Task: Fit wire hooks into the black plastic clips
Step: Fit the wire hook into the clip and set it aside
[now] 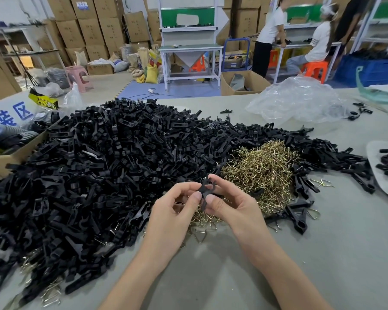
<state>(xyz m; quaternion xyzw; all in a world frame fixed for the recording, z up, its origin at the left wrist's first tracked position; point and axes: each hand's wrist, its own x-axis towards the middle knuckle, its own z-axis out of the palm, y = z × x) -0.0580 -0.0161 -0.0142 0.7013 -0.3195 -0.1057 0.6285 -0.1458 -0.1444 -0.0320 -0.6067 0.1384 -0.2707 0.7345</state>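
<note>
Black plastic, one clip (204, 193) out of thousands, stands upright between both hands just above the near edge of the brass-coloured pile of wire hooks (262, 173). The left hand (173, 212) pinches its lower part between thumb and curled forefinger. The right hand (232, 206) pinches it from the other side, thumb pressed to the stem and forefinger curved over the top. Both sets of fingers are clamped on the clip, none spread. Whether a hook is already seated in it is hard to tell, since the fingers cover the stem and no wire shows clearly there.

The big heap of loose clips (103, 166) spreads across the grey table (323, 253) to the left and behind, and a few hooks lie scattered beside the wrists.

To do this step well, I judge that one hand should hold the clip still by its body while the other guides the wire. The thumbs should stay clear of the slot, so the hook's ends can be lined up squarely before any push. Pressing both legs in together, not one at a time, should stop the wire twisting or springing out. Working low over the pile is sensible, as a dropped hook lands among its fellows and not in the black heap.
</note>
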